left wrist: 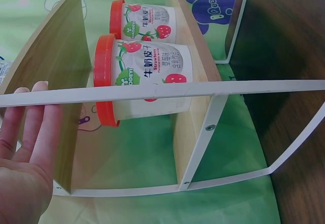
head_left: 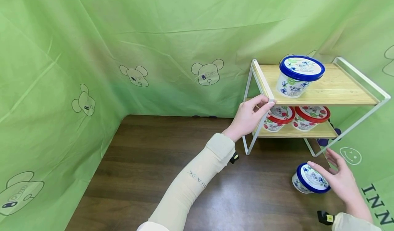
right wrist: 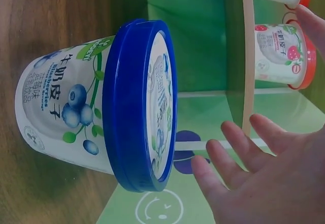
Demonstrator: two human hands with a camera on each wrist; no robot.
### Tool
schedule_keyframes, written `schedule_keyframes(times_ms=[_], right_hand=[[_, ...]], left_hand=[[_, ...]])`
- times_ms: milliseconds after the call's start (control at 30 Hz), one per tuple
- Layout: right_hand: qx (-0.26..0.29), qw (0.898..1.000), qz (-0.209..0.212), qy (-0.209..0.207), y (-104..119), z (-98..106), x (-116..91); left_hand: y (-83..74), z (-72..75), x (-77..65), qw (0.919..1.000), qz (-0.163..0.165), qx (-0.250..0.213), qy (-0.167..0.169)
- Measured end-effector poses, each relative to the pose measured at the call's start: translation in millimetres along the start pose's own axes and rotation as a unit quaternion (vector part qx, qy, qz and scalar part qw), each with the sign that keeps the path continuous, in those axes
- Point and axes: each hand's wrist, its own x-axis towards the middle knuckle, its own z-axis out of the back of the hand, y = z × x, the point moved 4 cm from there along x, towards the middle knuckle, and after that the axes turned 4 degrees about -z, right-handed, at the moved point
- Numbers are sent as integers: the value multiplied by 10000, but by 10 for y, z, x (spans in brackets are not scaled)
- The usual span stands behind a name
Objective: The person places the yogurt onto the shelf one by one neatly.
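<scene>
My left hand (head_left: 248,117) holds the front left top corner of a two-tier shelf (head_left: 326,104), pinching its white metal frame between thumb and fingers. In the left wrist view, the fingertips (left wrist: 39,87) reach the white bar. My right hand (head_left: 341,179) hovers beside a blueberry tub (head_left: 311,179) with a blue lid, standing on the wooden floor. Its fingers are spread, and the right wrist view shows a gap between them and the tub (right wrist: 71,102). Another blue-lidded tub (head_left: 292,87) stands on the upper board, toward the left.
Two red-lidded strawberry tubs (head_left: 274,124) stand side by side on the lower board. Green printed cloth (head_left: 172,46) hangs behind and at both sides. Dark wooden surface (head_left: 154,149) extends left of the shelf.
</scene>
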Motion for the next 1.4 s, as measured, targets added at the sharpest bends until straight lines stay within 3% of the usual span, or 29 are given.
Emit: schedule_keyframes(times_ms=[333, 700, 967, 1400], right_hand=[[-36, 9993, 99, 357, -76, -36, -6], [-121, 9941, -194, 1063, -113, -99, -8], [-851, 9846, -520, 1433, -235, -137, 14], [-989, 9831, -576, 1431, -257, -172, -3]], left_hand=[[-17, 8, -4, 10000, -7, 19, -12], [-25, 11, -2, 10000, -18, 77, -20], [-19, 5, 0, 10000, -16, 13, -4], [-7, 3, 5, 10000, -54, -9, -11]])
